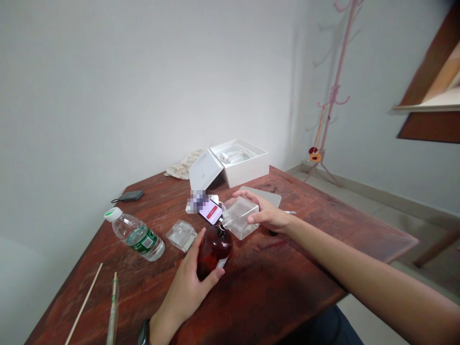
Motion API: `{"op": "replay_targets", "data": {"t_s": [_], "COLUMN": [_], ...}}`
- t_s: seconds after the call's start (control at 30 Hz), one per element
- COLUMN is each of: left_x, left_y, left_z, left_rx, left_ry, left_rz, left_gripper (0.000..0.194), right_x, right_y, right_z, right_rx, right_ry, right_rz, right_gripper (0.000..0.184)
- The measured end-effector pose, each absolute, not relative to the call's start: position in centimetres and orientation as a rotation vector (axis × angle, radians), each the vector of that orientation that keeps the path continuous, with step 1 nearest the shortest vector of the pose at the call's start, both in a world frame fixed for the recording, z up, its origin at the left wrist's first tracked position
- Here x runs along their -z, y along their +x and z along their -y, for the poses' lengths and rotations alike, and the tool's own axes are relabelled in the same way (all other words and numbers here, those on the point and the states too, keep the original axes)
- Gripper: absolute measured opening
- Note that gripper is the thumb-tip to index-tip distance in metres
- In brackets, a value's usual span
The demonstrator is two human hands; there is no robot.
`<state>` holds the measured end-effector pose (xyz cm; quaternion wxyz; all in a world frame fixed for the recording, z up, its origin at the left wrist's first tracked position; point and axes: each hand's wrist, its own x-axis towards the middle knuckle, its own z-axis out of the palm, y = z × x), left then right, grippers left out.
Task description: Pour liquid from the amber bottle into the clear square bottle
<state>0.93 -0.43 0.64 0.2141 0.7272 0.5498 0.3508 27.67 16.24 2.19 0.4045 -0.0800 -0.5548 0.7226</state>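
Soft, even indoor light, faint shadows, wide-angle stretching at the edges.

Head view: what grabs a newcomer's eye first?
At the table's middle, the left hand grips a brown glass bottle while the right hand tips a clear square glass bottle so its neck meets the brown one's mouth. Behind them sits an open white box; a plastic water bottle lies on its side at left.

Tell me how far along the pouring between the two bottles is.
Done: both bottles are uncapped, necks brought together. In hand: the left hand holds the amber bottle on the table; the right hand tips the clear square bottle mouth to mouth with it. Liquid levels cannot be made out. Left: closing up; a clear glass piece lies beside.
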Motion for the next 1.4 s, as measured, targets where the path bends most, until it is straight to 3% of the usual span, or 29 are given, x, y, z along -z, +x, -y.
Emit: {"op": "replay_targets", "data": {"t_s": [0.4, 1.4], "left_x": [-0.51, -0.22], "left_y": [0.93, 1.07], "left_z": [0.44, 0.56], "left_rx": [-0.992, -1.008], "left_ry": [1.993, 1.983], "left_rz": [-1.538, -1.549], "left_gripper": [0.085, 0.086], "right_x": [-2.34, -3.00], "right_y": [27.47, 27.47], "right_z": [-16.10, -15.39], "right_rx": [-1.750, -1.654], "right_ry": [-0.208, -0.319], "right_rz": [1.435, 1.417], "right_gripper": [0.069, 0.073]}}
